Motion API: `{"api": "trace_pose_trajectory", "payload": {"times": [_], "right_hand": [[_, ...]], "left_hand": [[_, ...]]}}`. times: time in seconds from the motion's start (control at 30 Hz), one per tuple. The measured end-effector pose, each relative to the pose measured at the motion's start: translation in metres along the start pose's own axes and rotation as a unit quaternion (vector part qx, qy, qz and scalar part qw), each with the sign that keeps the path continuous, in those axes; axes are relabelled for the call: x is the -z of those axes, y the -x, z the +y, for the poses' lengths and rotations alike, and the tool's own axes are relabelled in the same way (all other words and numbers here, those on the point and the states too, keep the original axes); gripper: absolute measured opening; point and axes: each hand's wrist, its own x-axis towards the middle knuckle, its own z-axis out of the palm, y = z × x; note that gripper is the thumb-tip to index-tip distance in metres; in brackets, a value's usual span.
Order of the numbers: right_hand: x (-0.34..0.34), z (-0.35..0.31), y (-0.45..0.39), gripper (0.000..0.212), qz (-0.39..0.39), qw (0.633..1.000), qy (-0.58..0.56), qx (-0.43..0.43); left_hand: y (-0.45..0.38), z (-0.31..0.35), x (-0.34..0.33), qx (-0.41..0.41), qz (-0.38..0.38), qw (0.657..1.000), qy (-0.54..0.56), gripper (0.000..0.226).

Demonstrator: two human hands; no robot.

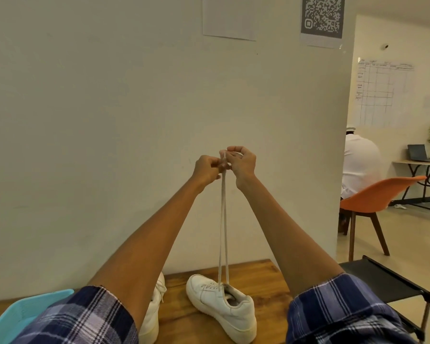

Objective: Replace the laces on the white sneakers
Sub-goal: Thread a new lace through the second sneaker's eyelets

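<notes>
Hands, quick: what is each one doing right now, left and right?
Left hand: fingers pinch the two raised strands of the lace.
Right hand: fingers pinch the lace ends at the top.

No words or numbers can be read: the wall sheet (229,17) looks blank, the poster (322,19) bears only a QR code, and the chart (380,93) writing is too small

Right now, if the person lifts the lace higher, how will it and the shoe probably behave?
The lace looks floppy: it runs straight only because both hands, left hand and right hand, pull it taut. The sneaker already leans on the table, so it may tip or lift, probably being light.
</notes>
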Motion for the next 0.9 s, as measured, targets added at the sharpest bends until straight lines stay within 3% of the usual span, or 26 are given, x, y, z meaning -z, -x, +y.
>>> {"api": "trace_pose_trajectory", "payload": {"times": [0.1, 0.17, 0.2, 0.27, 0.3, 0.33, 0.4, 0.47, 0.57, 0.67, 0.73, 0.8, 0.9], "right_hand": [[0.005, 0.000, 0.001, 0.012, -0.019, 0.995, 0.087, 0.039], [0.013, 0.000, 0.001, 0.009, -0.043, 0.977, 0.207, 0.025], [0.017, 0.001, 0.003, 0.008, -0.093, 0.955, 0.283, -0.010], [0.019, 0.006, 0.013, 0.020, -0.226, 0.862, 0.439, -0.118], [0.017, 0.011, 0.017, 0.030, -0.273, 0.813, 0.491, -0.149], [0.014, 0.018, 0.020, 0.036, -0.291, 0.789, 0.520, -0.151], [0.007, 0.034, 0.023, 0.031, -0.267, 0.805, 0.517, -0.117], [0.003, 0.043, 0.023, 0.024, -0.254, 0.838, 0.462, -0.141], [0.008, 0.037, 0.024, 0.019, -0.327, 0.811, 0.454, -0.172], [0.021, 0.024, 0.022, 0.025, -0.372, 0.777, 0.475, -0.182], [0.029, 0.025, 0.015, 0.028, -0.364, 0.784, 0.469, -0.183], [0.036, 0.032, 0.013, 0.029, -0.329, 0.815, 0.444, -0.172], [0.042, 0.055, 0.015, 0.028, -0.253, 0.878, 0.381, -0.141]], "left_hand": [[-0.004, 0.007, -0.001, -0.047, 0.057, 0.992, -0.100, 0.014], [-0.002, 0.004, 0.001, -0.069, 0.081, 0.983, -0.149, 0.014], [-0.002, 0.000, 0.002, -0.071, 0.093, 0.980, -0.162, 0.014], [0.000, -0.005, 0.002, -0.076, 0.118, 0.975, -0.170, 0.016], [0.003, -0.004, 0.000, -0.080, 0.126, 0.975, -0.167, 0.017], [0.005, 0.000, -0.003, -0.083, 0.129, 0.975, -0.161, 0.018], [0.009, 0.005, -0.009, -0.091, 0.133, 0.974, -0.161, 0.019], [0.012, 0.002, -0.011, -0.085, 0.150, 0.968, -0.182, 0.017], [0.016, -0.018, -0.001, -0.044, 0.162, 0.937, -0.308, 0.012], [0.038, -0.059, 0.011, 0.066, 0.039, 0.841, -0.535, 0.022], [0.059, -0.094, 0.011, 0.158, -0.070, 0.768, -0.617, 0.025], [0.072, -0.123, 0.002, 0.239, -0.183, 0.719, -0.626, 0.027], [0.080, -0.150, -0.023, 0.331, -0.320, 0.704, -0.541, 0.027]]}}
